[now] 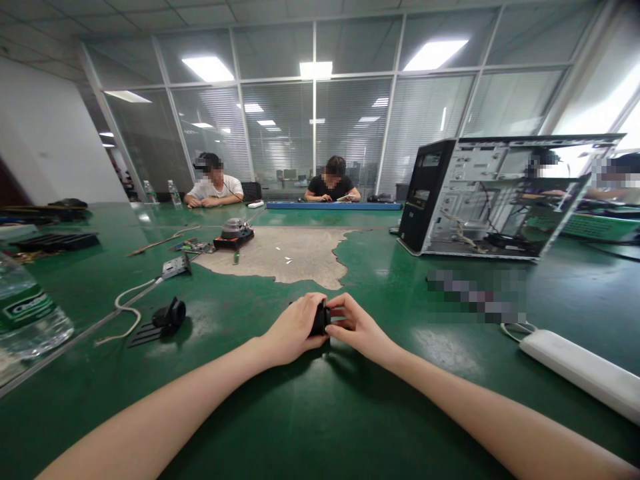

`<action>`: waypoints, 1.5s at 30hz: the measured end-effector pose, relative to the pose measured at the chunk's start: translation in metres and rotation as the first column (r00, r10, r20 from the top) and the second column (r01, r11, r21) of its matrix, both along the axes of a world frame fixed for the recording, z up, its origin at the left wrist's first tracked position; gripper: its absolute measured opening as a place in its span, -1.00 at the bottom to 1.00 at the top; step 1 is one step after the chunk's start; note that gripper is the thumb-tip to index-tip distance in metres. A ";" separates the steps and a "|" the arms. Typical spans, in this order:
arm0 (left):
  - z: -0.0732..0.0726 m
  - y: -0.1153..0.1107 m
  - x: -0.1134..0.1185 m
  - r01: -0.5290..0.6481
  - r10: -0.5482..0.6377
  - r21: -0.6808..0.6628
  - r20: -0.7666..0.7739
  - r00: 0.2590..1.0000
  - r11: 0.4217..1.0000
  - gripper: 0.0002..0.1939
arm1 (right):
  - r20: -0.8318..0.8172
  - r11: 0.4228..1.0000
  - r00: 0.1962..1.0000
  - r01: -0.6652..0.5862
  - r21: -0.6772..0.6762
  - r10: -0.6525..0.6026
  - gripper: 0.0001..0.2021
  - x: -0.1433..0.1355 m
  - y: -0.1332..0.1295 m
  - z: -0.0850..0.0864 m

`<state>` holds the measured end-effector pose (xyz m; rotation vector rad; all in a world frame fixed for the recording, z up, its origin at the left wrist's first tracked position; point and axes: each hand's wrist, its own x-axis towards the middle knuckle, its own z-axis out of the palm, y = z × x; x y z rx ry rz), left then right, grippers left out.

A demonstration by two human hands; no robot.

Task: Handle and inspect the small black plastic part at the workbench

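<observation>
Both of my hands meet at a small black part [320, 320] just above the green table [280, 427], near the middle of the head view. My left hand [296, 330] is wrapped round its left side and top. From the right, the fingers and thumb of my right hand [357, 328] pinch its edge. Much of the part is hidden behind my fingers, so its full shape cannot be made out. Left of my hands lies another black part [170, 315] with a round piece and flat prongs.
An open computer case [430, 193] stands at the back right, a white power strip [583, 373] at the right edge. A water bottle [35, 313], a cable [127, 310] and a red-and-black device [234, 235] are to the left. Two people sit across the table, others at far right.
</observation>
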<state>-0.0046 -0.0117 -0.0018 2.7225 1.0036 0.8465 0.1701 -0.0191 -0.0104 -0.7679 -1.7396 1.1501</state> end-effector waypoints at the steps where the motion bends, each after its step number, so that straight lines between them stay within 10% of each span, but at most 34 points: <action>1: 0.000 0.000 0.000 0.000 0.000 0.000 0.000 1.000 1.000 -0.43 | -0.011 1.000 1.000 -0.003 -0.005 0.003 -0.75 0.000 0.000 0.000; 45: 0.001 0.001 -0.001 0.011 -0.011 -0.029 0.025 1.000 1.000 -0.42 | 0.056 0.998 0.997 0.059 -0.003 -0.059 -0.71 -0.001 0.001 -0.002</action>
